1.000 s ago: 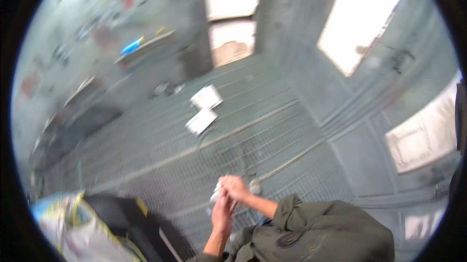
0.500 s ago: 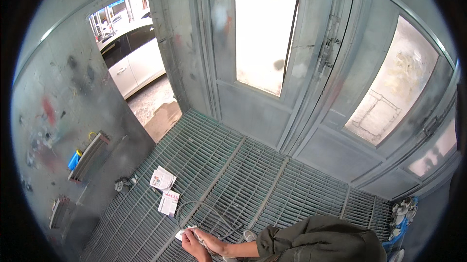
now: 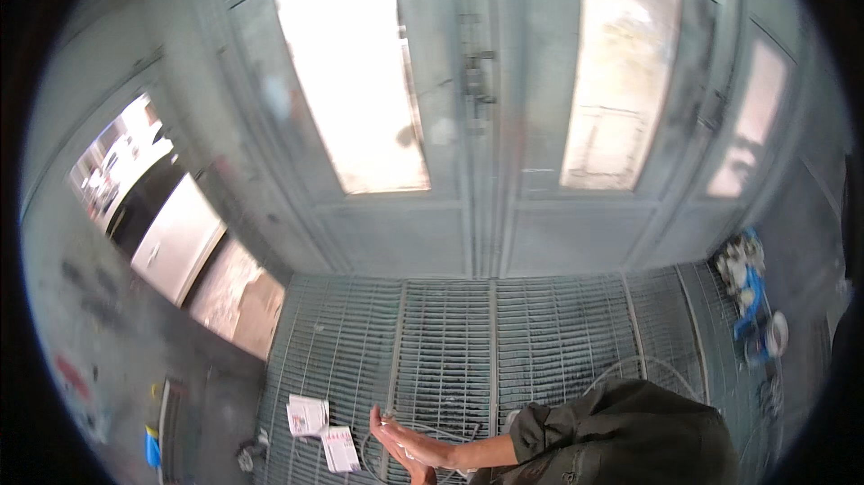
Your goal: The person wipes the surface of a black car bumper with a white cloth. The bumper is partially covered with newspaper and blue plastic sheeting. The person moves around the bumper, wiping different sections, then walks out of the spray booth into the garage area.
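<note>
At the lower middle, my right hand (image 3: 421, 445) lies against my left hand (image 3: 417, 469), its forearm coming in from the right under a dark olive sleeve (image 3: 621, 435). Bits of a white crumpled piece (image 3: 388, 418) show at the fingers, pressed between the two hands. Cloth or paper, I cannot say which. Most of the left hand is hidden, and the fingers are slightly blurred. Two printed sheets, one upper (image 3: 308, 415) and one lower (image 3: 341, 449), lie on the floor left of my hands.
Metal grating (image 3: 445, 332) forms the floor. Ahead are grey double doors (image 3: 396, 233) with bright windows. An open doorway on the left shows a white car (image 3: 180, 238). A hose (image 3: 670, 365) curves over the grating. At right sit crumpled scraps (image 3: 740, 264) and a bucket (image 3: 776, 334).
The view has swung right, so the double doors are now centred and the right-hand bucket shows. My hands stay together; the right fingers look straighter and cover more of the left hand.
</note>
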The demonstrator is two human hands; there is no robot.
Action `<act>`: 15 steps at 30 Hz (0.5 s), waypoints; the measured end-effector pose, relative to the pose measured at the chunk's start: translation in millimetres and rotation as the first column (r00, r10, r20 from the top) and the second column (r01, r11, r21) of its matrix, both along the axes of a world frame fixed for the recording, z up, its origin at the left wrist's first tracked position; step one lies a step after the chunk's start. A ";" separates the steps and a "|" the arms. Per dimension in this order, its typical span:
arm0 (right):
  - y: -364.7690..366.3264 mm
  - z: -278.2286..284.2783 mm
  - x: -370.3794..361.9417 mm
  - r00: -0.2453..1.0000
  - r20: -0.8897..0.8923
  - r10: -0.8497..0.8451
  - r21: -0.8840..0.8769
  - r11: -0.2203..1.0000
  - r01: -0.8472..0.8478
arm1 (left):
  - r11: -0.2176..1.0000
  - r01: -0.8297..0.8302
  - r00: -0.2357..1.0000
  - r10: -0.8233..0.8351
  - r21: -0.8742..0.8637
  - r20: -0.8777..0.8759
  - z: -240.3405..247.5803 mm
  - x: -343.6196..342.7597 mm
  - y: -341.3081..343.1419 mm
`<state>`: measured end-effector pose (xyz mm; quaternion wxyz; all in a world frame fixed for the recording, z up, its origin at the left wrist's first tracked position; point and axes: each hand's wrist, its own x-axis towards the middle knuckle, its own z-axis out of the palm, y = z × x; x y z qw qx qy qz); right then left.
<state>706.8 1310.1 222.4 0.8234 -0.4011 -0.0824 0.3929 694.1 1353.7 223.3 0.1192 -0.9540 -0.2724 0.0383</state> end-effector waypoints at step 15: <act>-332.9 42.0 218.6 0.483 0.803 -0.349 -0.215 0.587 0.780 | -0.634 0.315 0.948 0.239 -0.707 0.208 80.9 197.5 -313.1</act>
